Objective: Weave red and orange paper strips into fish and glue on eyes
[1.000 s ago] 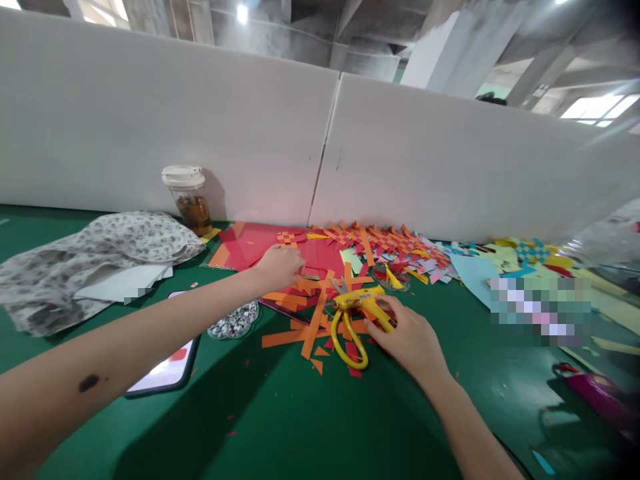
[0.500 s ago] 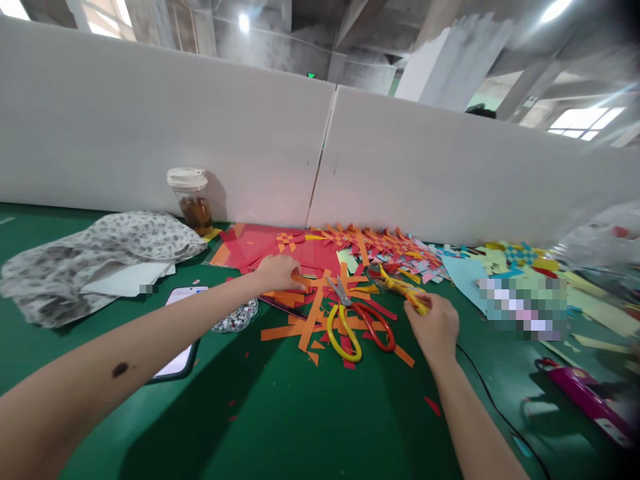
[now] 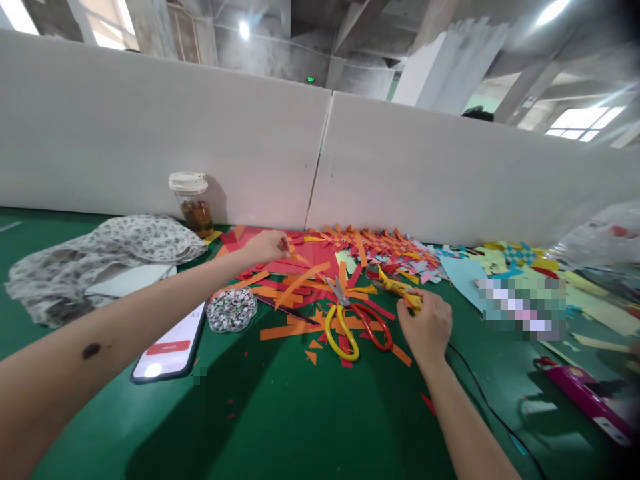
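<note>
My left hand [image 3: 270, 247] is pinched on an orange paper strip [image 3: 300, 259], above red paper sheets [image 3: 320, 257] at the back of the green table. Loose orange strips [image 3: 287, 293] lie in a pile below it. My right hand [image 3: 427, 325] has its fingers closed on the end of a yellow tool [image 3: 397, 287] with a dark tip; its exact kind is unclear. Between my hands lie scissors [image 3: 343, 310] with one yellow and one red handle, blades parted, on the orange strips. Left of the pile sits a clear flower-shaped case [image 3: 233, 310] filled with small black-and-white pieces.
A phone [image 3: 167, 347] and a patterned cloth [image 3: 100, 260] lie left; a lidded drink cup [image 3: 193, 203] stands by the white partition [image 3: 200, 120]. Folded red-orange paper pieces [image 3: 380, 243] line the back. Right are coloured paper, a black cord [image 3: 483, 383] and a purple device [image 3: 585, 400].
My left hand has moved back and slightly left from the orange pile, lifting a strip. The flower-shaped case and phone show more fully. My right hand stays at the yellow tool.
</note>
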Motion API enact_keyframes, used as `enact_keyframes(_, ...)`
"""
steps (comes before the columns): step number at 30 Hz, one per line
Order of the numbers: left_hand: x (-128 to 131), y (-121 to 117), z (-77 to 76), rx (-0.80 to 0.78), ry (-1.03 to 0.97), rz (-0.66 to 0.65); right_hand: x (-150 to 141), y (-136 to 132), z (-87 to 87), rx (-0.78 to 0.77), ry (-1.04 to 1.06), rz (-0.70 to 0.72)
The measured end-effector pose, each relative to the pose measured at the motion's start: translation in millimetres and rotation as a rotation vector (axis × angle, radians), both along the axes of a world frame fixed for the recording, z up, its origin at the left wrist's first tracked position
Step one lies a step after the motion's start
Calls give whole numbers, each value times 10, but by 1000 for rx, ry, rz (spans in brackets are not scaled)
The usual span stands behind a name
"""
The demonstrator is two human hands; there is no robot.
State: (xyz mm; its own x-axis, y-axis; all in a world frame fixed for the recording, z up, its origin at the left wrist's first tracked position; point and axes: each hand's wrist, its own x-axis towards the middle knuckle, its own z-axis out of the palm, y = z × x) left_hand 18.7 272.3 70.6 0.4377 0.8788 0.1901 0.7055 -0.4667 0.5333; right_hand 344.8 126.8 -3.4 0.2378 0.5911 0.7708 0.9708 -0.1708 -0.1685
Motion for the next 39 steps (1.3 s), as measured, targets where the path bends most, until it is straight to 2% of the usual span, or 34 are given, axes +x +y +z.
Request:
enact_keyframes(5, -139, 62, 236, 82, -219, 68, -81, -17, 37, 72, 13, 47)
enact_keyframes(10, -59, -133, 254, 110, -449, 111, -154, -26, 36, 147, 40, 71)
enact_keyframes(12, 7, -314, 206, 66, -513, 89, -235, -25, 37, 162, 47, 85)
enact_keyframes(14, 74, -542, 141, -113, -707, 26, -382, -31, 52, 186, 46, 142)
enact_keyframes(19, 197, -1121, -36, -520, -907, -49, -989, -65, 163, 251, -9, 493)
enact_keyframes(22, 225, -1345, -136, -662, -988, -52, -1329, -52, 233, 227, -5, 579)
enact_keyframes(25, 218, -1473, -238, -708, -1096, -61, -1533, -28, 240, 168, 97, 583)
enact_keyframes(29, 169, -1600, -398, -741, -1199, -54, -1625, -40, 145, 80, 201, 575)
enact_keyframes(33, 96, -1716, -572, -741, -1171, -28, -1636, -64, 63, 38, 209, 607)
enact_keyframes(39, 65, -1749, -739, -743, -1171, -47, -1634, -83, 65, 27, 258, 630)
